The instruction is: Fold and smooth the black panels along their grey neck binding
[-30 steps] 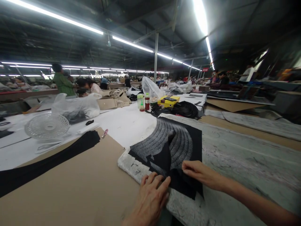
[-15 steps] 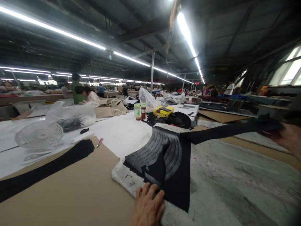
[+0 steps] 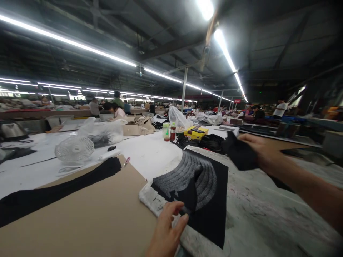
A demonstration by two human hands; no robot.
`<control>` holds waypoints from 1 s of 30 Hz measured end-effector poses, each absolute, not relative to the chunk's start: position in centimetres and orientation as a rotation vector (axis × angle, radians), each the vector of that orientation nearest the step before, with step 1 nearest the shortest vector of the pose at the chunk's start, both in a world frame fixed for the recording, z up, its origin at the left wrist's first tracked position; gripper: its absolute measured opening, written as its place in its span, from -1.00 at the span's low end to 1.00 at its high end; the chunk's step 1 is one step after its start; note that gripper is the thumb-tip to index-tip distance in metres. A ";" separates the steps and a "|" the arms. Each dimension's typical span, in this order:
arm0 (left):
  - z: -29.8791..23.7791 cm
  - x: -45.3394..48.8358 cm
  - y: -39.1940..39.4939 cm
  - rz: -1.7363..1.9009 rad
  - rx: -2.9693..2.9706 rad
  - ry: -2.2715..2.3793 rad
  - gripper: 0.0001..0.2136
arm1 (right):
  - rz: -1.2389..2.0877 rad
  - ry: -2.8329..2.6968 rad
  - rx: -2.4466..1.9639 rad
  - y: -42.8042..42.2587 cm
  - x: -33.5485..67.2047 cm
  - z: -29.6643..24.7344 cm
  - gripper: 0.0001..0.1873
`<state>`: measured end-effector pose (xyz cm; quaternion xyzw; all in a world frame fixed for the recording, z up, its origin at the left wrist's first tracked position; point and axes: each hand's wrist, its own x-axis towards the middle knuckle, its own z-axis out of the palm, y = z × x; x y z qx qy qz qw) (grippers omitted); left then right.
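A folded black piece of fabric (image 3: 238, 153) is gripped in my right hand (image 3: 258, 150), raised over the far side of the grey stained board (image 3: 257, 207). Below and left of it, a stack of black fabric pieces (image 3: 210, 217) lies on the board, their stepped edges fanned in curved bands with a pale grey finish. My left hand (image 3: 170, 228) hovers at the near left corner of this stack, thumb and fingers parted with nothing between them. Whether its fingertips touch the fabric I cannot tell.
To the left, a long black strip pile (image 3: 66, 175) lies on brown cardboard (image 3: 88, 214), with pink-handled snips (image 3: 127, 161) beside it. A white fan (image 3: 74, 148), small bottles (image 3: 173, 132), a yellow box (image 3: 196, 132) and coiled black strips (image 3: 213, 142) stand farther back. People work in the background.
My right hand has come in from the far right toward the stack, and its black fabric now hangs bunched instead of stretched out. My left hand has lifted and parted its fingers.
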<state>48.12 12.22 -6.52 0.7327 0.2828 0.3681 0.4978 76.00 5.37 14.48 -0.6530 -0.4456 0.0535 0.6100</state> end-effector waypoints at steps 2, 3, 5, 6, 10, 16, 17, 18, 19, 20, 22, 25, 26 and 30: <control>-4.2 46.3 11.7 0.912 1.500 0.663 -0.55 | 0.276 -1.191 -1.521 6.6 70.1 11.9 -0.74; -3.2 45.1 11.3 0.934 1.403 0.659 -0.48 | 0.327 -1.270 -1.510 7.0 67.1 10.6 -0.74; -1.4 42.4 10.6 1.009 1.290 0.687 -0.37 | 0.409 -1.472 -1.473 7.6 61.2 8.3 -0.75; -0.7 40.9 10.2 1.047 1.258 0.722 -0.34 | 0.448 -1.554 -1.444 7.9 58.4 7.2 -0.77; -0.3 34.2 8.9 1.106 1.105 0.899 -0.28 | 0.540 -1.827 -1.296 9.1 48.6 3.6 -0.83; -3.8 23.3 6.5 1.176 0.857 1.267 -0.34 | 0.660 -2.120 -1.074 10.1 36.8 -2.3 -0.87; -4.5 21.6 6.0 1.181 0.817 1.314 -0.38 | 0.680 -2.161 -1.039 10.0 35.2 -3.3 -0.87; -5.1 20.0 5.4 1.187 0.778 1.355 -0.42 | 0.698 -2.199 -1.007 9.8 33.7 -4.2 -0.87; -5.7 18.4 4.8 1.196 0.740 1.390 -0.47 | 0.715 -2.235 -0.974 9.6 32.4 -5.0 -0.87; -6.3 17.0 4.3 1.204 0.703 1.419 -0.50 | 0.734 -2.272 -0.936 9.4 31.3 -5.7 -0.87; -7.4 14.3 3.3 1.193 0.633 1.468 -0.56 | 0.781 -2.341 -0.838 9.0 29.8 -6.5 -0.85; -8.4 11.4 2.1 1.133 0.543 1.536 -0.61 | 0.820 -2.425 -0.639 8.0 29.7 -6.6 -0.75; -8.5 10.7 1.7 1.124 0.531 1.550 -0.62 | 0.800 -2.446 -0.581 7.7 30.3 -6.5 -0.72; -8.1 8.8 0.1 1.167 0.603 1.603 -0.61 | 0.525 -2.494 -0.600 7.1 35.7 -7.4 -0.66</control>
